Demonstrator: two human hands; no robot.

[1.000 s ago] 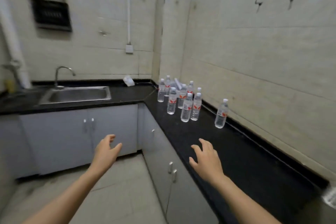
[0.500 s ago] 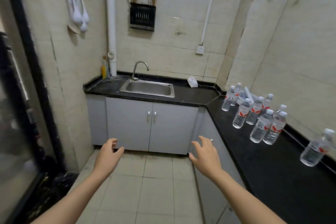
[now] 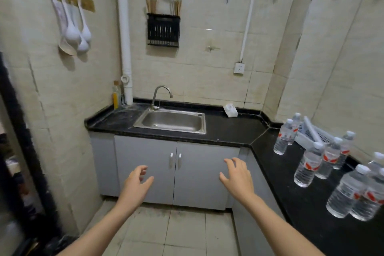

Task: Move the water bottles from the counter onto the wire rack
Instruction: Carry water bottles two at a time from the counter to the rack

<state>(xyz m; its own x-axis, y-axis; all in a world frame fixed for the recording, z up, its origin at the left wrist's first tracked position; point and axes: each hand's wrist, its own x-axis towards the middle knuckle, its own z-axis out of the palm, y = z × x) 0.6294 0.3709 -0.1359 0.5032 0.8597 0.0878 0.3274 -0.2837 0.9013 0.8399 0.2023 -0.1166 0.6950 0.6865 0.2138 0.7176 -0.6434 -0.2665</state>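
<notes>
Holds left hand (image 3: 136, 183) and right hand (image 3: 238, 178) out empty, fingers loosely spread, seemingly ready for the water bottles (image 3: 307, 167) on the counter (image 3: 228, 131).

On my feed the right edge slices through the nearest water bottle (image 3: 372, 201), and a second bottle (image 3: 378, 162) behind it is partly lost there too. The counter (image 3: 311, 220) runs out of frame at the right and at the bottom. The far bottles (image 3: 282, 141) cover parts of a white basket (image 3: 307, 141) — I cannot see what it holds. The red label print is too small to read. At the left edge runs a dark blurred strip (image 3: 18, 131) — I cannot tell what it is.
</notes>
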